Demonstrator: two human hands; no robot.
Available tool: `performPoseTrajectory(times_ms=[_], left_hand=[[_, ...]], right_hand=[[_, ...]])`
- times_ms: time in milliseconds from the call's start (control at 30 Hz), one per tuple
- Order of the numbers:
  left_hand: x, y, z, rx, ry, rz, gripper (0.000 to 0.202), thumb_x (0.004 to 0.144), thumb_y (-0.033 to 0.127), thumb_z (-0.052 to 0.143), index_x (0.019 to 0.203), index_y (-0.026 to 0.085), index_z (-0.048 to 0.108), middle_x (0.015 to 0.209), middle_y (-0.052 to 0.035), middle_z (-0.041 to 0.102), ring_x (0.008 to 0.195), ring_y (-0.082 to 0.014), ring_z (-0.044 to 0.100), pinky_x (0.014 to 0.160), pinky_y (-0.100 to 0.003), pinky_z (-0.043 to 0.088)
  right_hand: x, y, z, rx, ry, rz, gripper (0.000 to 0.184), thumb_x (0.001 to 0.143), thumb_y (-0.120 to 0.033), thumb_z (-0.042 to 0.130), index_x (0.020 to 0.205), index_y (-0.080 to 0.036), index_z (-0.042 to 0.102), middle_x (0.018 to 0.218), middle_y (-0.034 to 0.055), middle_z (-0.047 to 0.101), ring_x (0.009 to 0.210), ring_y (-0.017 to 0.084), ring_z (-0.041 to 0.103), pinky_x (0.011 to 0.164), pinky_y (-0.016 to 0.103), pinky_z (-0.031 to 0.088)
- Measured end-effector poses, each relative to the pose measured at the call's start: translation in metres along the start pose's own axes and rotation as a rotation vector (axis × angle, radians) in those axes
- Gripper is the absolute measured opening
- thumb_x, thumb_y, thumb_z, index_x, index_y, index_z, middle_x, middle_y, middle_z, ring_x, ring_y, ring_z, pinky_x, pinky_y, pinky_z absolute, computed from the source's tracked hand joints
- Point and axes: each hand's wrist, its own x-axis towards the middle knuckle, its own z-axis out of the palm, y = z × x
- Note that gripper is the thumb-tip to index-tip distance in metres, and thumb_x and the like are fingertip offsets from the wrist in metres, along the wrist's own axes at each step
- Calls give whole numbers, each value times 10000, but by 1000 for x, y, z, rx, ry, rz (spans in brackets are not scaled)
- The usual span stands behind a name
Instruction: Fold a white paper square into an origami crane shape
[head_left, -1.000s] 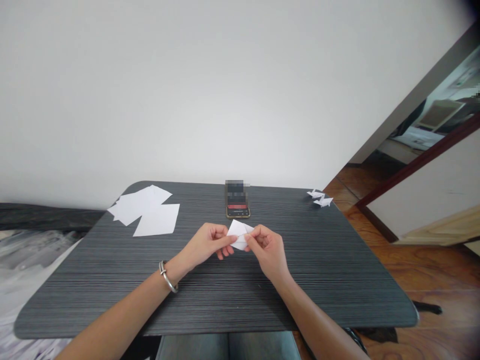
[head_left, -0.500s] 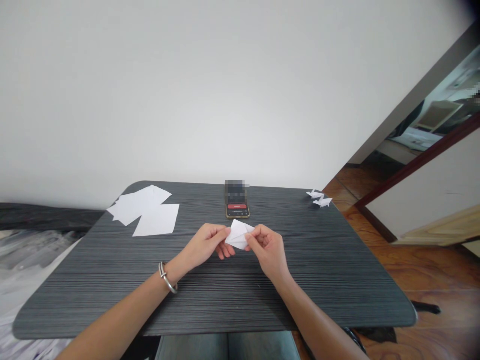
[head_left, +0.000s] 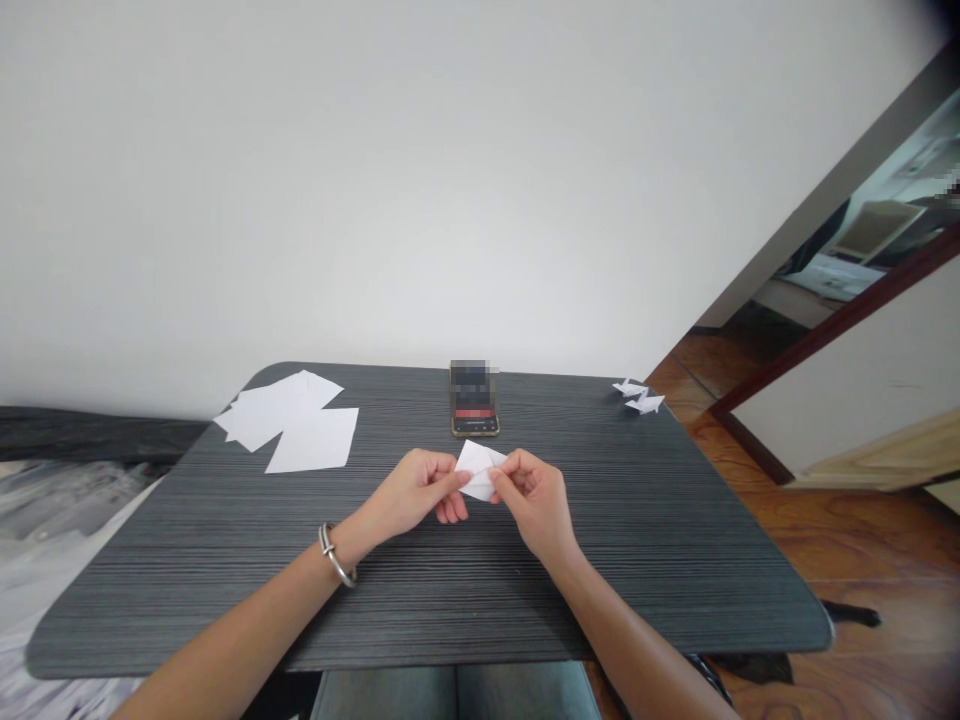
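loose white paper sheets [head_left: 289, 420] lie at 10 o'clock on a dark grey worktop [head_left: 187, 600]; the left hand [head_left: 412, 495] and right hand [head_left: 534, 503] pinch a folded white paper [head_left: 477, 470] between them; a phone [head_left: 474, 398] sits at 12 o'clock, small folded paper figures [head_left: 637, 396] at 2 o'clock.

Soft, even indoor light; no hard shadows or glare on the dark grey ribbed tabletop [head_left: 420, 600]. Folded white paper [head_left: 478, 470] looks sharp. Fisheye bends the edges, top-right corner vignettes, gold-edged smartphone [head_left: 474, 398] pixelated.
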Motion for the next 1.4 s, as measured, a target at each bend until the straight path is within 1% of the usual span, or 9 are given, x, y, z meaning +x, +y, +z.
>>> performPoseTrajectory(times_ms=[133, 267, 467, 733, 800, 867, 967, 1133, 1400], left_hand=[[1, -2, -1, -19, -10, 8, 379, 732, 453, 550, 595, 100, 549, 516, -55, 645, 416, -90, 551, 418, -173, 421], [1, -1, -2, -48, -18, 5, 478, 781, 497, 447, 617, 73, 592, 532, -82, 647, 421, -94, 555, 425, -180, 429], [2, -2, 1, -24, -46, -5, 305, 714, 393, 601, 706, 88, 587, 537, -35, 638, 444, -86, 559, 423, -160, 424], [0, -1, 3, 33, -9, 29, 313, 741, 397, 563, 690, 89, 561, 518, -32, 631, 428, -83, 548, 436, -169, 431], [0, -1, 3, 38, 5, 40, 310, 745, 395, 558, 681, 92, 554, 519, -33, 632, 425, -84, 548, 436, -170, 432], [-1, 0, 1, 37, 26, 49, 307, 746, 393, 556, 673, 96, 545, 521, -35, 634, 421, -85, 547, 433, -170, 429], [-1, 1, 1, 41, 45, 63, 303, 751, 391, 552, 692, 94, 551, 524, -32, 632, 422, -84, 545, 430, -168, 426], [-2, 2, 2, 74, 26, 82, 309, 763, 393, 537, 709, 91, 573, 533, -26, 623, 433, -81, 544, 446, -170, 435], [-1, 1, 3, 89, 23, 84, 318, 763, 403, 535, 709, 92, 577, 527, -28, 623, 428, -88, 548, 445, -176, 439]], right_hand=[[0, 0, 0, 3, 7, -1, 184, 716, -255, 577, 584, -182, 473, 493, -32, 526, 457, 116, 532, 467, 229, 437], [0, 0, 1, 13, 2, 0, 177, 726, -249, 570, 592, -179, 478, 502, -29, 524, 458, 111, 523, 466, 226, 429], [-1, 1, 1, 24, -25, -6, 186, 732, -240, 565, 587, -178, 467, 486, -37, 508, 448, 102, 502, 461, 218, 402], [-1, 1, 3, 77, -37, 2, 204, 738, -280, 585, 609, -172, 470, 510, -42, 519, 455, 90, 499, 461, 206, 412], [0, 1, 3, 150, -26, 9, 173, 747, -294, 582, 674, -177, 478, 542, -41, 539, 465, 87, 503, 456, 200, 426], [2, 2, 3, 238, -12, 16, 168, 751, -307, 583, 804, -190, 474, 561, -49, 557, 472, 90, 511, 447, 197, 438], [4, 4, 2, 313, -41, 62, 292, 729, -331, 607, 936, -200, 449, 553, -57, 575, 476, 102, 536, 419, 190, 437], [4, 5, 2, 219, -175, 118, 204, 726, -337, 605, 738, -135, 577, 546, -10, 594, 454, 82, 528, 413, 173, 391], [2, 5, 4, 204, -166, 120, 198, 734, -325, 591, 738, -127, 608, 527, -8, 591, 433, 83, 514, 415, 184, 378]])
